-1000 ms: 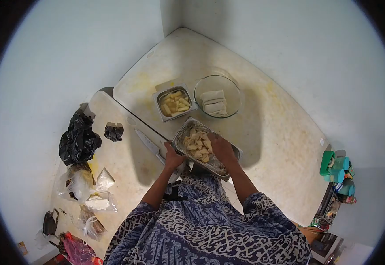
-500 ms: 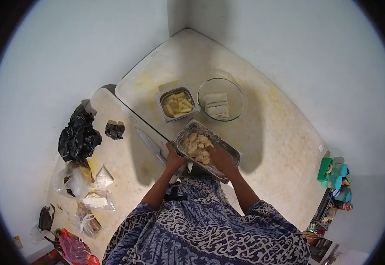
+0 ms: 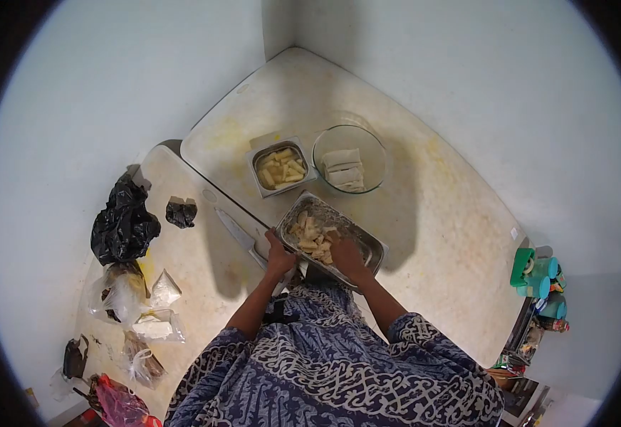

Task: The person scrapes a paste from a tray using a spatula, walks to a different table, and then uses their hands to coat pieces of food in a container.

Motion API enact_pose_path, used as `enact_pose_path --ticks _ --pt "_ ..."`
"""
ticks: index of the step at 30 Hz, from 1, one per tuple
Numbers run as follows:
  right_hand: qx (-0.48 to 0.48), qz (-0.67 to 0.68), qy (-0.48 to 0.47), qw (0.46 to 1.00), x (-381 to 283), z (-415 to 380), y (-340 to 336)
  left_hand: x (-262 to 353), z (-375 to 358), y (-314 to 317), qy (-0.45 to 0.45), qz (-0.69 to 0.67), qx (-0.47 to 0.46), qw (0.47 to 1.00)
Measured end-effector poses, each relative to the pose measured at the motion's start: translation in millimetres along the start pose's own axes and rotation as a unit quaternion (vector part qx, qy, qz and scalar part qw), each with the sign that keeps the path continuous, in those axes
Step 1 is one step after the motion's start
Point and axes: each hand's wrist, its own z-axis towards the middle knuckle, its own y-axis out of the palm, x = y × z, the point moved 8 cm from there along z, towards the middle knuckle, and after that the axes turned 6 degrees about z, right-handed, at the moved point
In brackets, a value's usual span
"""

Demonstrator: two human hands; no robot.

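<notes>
At the table's near edge, a rectangular metal pan [image 3: 357, 228] sits tilted toward me, its inside smeared with pale coating. Coated pale food pieces [image 3: 309, 233] are heaped toward its left end. My left hand [image 3: 279, 257] is closed around the pan's left near corner. Inside the pan, my right hand [image 3: 348, 257] reaches down against the right side of the pieces; its fingertips are hidden among them. Left of the pan lies a knife [image 3: 233, 226], its handle partly behind my left hand.
Behind the pan stand a small metal container [image 3: 259, 186] of pale yellow sticks and a glass bowl [image 3: 384, 165] with white strips. Black plastic bags [image 3: 124, 224] and clear bags [image 3: 118, 295] lie left. Jars [image 3: 538, 286] line the right edge. Walls meet behind the tables.
My right hand has shifted slightly left within the pan, and the pieces have been turned over and spread. My left hand keeps its hold. The whole view has shifted slightly.
</notes>
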Motion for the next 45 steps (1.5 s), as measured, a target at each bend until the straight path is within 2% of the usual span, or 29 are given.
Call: enact_pose_path --ticks 1,4,6,10,13,15,16,18,21,23,25,28,31,34,37,40,41,43,45 --pt "-0.046 -0.007 0.012 0.999 -5.7 -6.0 -1.2 -5.6 2.8 4.2 0.018 -0.01 0.006 1.0" --pt "-0.038 -0.022 0.011 0.999 -28.8 -29.6 -35.6 -11.2 5.4 7.6 0.064 -0.028 0.032 0.997" --pt "0.006 -0.012 0.009 1.0 -14.4 -35.8 -48.2 -0.4 -1.5 2.7 0.083 -0.021 0.05 0.995" --pt "0.095 -0.013 0.029 0.995 0.4 -44.5 -79.2 7.1 1.3 3.4 0.057 -0.051 0.014 0.997" --pt "0.027 -0.031 0.059 0.997 12.5 -35.1 -63.2 7.6 6.6 8.7 0.069 -0.043 0.017 0.997" --pt "0.061 -0.069 0.02 0.996 18.2 -24.3 -43.1 -1.3 14.7 13.2 0.085 -0.017 0.028 0.996" --pt "0.076 -0.088 0.001 0.993 16.7 -20.6 -36.3 2.4 12.6 11.9 0.065 -0.041 0.003 0.997" --pt "0.086 -0.07 0.022 0.994 24.8 -8.5 -30.5 8.8 8.8 9.3 0.025 -0.09 -0.048 0.995" --pt "0.066 -0.003 0.098 0.993 45.4 13.3 -23.3 5.2 8.8 10.7 0.008 -0.102 -0.059 0.993" --pt "0.066 0.037 0.113 0.991 52.1 15.9 -30.4 9.3 5.4 9.2 0.024 -0.091 -0.045 0.995" --pt "0.089 0.063 0.076 0.991 7.4 5.4 -83.1 9.9 5.5 7.3 0.04 -0.086 -0.029 0.995" --pt "-0.013 0.06 0.069 0.996 -1.6 -4.2 -99.0 5.0 7.6 8.1 0.047 -0.083 -0.02 0.995" --pt "-0.036 -0.019 -0.006 0.999 3.7 -18.5 -80.4 -1.5 11.2 10.6 0.028 -0.085 -0.031 0.995" --pt "-0.043 -0.086 -0.013 0.995 16.3 -21.3 -36.4 -5.0 12.8 12.9 0.023 -0.1 -0.045 0.994" --pt "0.053 -0.056 -0.007 0.997 13.4 -21.1 -39.5 -4.6 14.2 10.2 0.026 -0.093 -0.048 0.994" --pt "0.047 0.032 0.07 0.996 19.4 -11.7 -36.1 -12.1 21.0 15.4 0.031 -0.082 -0.046 0.995" --pt "0.062 0.021 0.076 0.995 18.1 -7.6 -36.7 -14.2 21.6 15.8 0.023 -0.063 -0.048 0.997" --pt "0.089 0.0 0.083 0.993 14.5 2.7 -37.0 -7.0 17.6 10.1 0.02 -0.057 -0.052 0.997" --pt "0.107 0.037 0.034 0.993 6.7 12.9 -47.6 -3.1 13.1 8.4 0.027 -0.081 -0.056 0.995"
